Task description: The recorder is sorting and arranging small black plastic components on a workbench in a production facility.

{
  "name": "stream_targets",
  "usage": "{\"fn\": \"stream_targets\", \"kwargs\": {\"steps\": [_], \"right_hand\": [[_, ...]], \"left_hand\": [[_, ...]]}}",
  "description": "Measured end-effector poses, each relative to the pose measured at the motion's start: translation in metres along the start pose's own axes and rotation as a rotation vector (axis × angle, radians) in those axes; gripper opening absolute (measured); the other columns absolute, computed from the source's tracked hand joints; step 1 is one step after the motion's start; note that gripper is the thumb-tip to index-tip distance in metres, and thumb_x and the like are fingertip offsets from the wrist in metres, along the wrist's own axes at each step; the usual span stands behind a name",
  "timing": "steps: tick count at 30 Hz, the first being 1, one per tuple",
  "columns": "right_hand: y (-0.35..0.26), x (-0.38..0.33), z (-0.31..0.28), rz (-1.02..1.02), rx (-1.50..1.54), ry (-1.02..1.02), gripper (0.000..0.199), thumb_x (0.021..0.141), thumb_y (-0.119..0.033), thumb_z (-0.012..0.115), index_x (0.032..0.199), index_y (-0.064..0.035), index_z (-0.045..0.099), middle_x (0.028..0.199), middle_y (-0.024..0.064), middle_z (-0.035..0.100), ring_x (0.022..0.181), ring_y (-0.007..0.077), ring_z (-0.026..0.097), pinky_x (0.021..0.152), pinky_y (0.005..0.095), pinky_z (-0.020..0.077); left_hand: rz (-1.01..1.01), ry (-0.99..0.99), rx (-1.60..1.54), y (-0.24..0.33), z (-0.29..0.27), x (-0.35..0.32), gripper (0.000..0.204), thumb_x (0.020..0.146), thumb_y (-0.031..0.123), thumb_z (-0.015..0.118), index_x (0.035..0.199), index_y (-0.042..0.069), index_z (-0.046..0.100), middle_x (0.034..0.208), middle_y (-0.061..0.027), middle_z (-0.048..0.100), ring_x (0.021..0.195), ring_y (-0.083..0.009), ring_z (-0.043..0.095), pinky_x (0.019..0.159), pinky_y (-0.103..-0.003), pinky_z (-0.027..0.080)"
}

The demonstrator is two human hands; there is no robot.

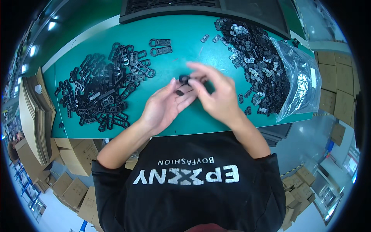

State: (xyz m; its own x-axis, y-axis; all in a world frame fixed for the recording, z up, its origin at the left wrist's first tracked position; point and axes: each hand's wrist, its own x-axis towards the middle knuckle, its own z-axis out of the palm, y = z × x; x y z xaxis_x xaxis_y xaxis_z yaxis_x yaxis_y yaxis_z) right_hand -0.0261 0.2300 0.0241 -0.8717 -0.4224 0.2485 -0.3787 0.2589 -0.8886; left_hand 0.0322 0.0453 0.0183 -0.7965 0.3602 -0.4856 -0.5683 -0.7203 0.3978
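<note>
Head view, from the left: brown cardboard sheets point(38, 116) stand just beyond the left edge of the green table point(189, 31). Long black ring-ended parts point(107, 101) heap over the table's left side, and two similar parts point(162, 50) lie apart toward its far edge. Above the middle of the near half, my left hand point(159, 106) is part open, palm up, a small black piece point(184, 79) at its fingertips. My right hand point(220, 92) curls over that piece; blur keeps me from telling whether I pinch it. Small black parts point(266, 69) heap toward the right edge, beside a clear plastic bag point(300, 83).
</note>
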Motion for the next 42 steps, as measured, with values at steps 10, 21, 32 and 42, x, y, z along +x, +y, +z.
{"fn": "stream_targets", "kwargs": {"steps": [10, 21, 32, 42], "right_hand": [[0.027, 0.046, -0.012, -0.203, -0.232, -0.190, 0.040, 0.094, 0.003, 0.076, 0.133, -0.0025, 0.074, 0.099, 0.0109, 0.080, 0.088, 0.0192, 0.075, 0.079, 0.0330, 0.0584], [-0.030, -0.015, -0.002, -0.129, -0.061, -0.144, 0.040, 0.085, 0.007, 0.082, 0.124, -0.0018, 0.077, 0.104, 0.0119, 0.081, 0.092, 0.0240, 0.076, 0.080, 0.0372, 0.0596], [-0.029, -0.033, 0.000, -0.151, 0.087, -0.169, 0.057, 0.078, 0.012, 0.086, 0.131, -0.0017, 0.073, 0.105, 0.0140, 0.077, 0.092, 0.0315, 0.075, 0.081, 0.0395, 0.0599], [-0.027, -0.039, 0.003, -0.223, -0.046, -0.230, 0.059, 0.077, 0.011, 0.086, 0.133, -0.0029, 0.072, 0.107, 0.0147, 0.075, 0.095, 0.0322, 0.074, 0.081, 0.0385, 0.0608]], "left_hand": [[0.048, 0.071, 0.225, 0.006, 0.001, -0.033, 0.069, 0.120, 0.039, 0.041, 0.172, -0.002, 0.022, 0.168, -0.0279, 0.043, 0.154, -0.0412, 0.048, 0.127, -0.046, 0.042], [0.041, -0.098, 0.160, -0.005, 0.005, -0.024, 0.081, 0.119, 0.055, 0.026, 0.176, 0.004, 0.000, 0.163, -0.0253, 0.048, 0.153, -0.0380, 0.048, 0.129, -0.049, 0.036], [0.116, -0.064, 0.099, -0.032, 0.008, -0.042, 0.063, 0.120, 0.015, 0.044, 0.176, 0.004, 0.017, 0.173, -0.0232, 0.039, 0.152, -0.0300, 0.050, 0.128, -0.046, 0.039], [0.168, -0.032, 0.027, -0.039, 0.007, -0.042, 0.071, 0.118, 0.020, 0.048, 0.176, 0.005, 0.011, 0.177, -0.0268, 0.029, 0.162, -0.0340, 0.036, 0.130, -0.049, 0.036]]}}
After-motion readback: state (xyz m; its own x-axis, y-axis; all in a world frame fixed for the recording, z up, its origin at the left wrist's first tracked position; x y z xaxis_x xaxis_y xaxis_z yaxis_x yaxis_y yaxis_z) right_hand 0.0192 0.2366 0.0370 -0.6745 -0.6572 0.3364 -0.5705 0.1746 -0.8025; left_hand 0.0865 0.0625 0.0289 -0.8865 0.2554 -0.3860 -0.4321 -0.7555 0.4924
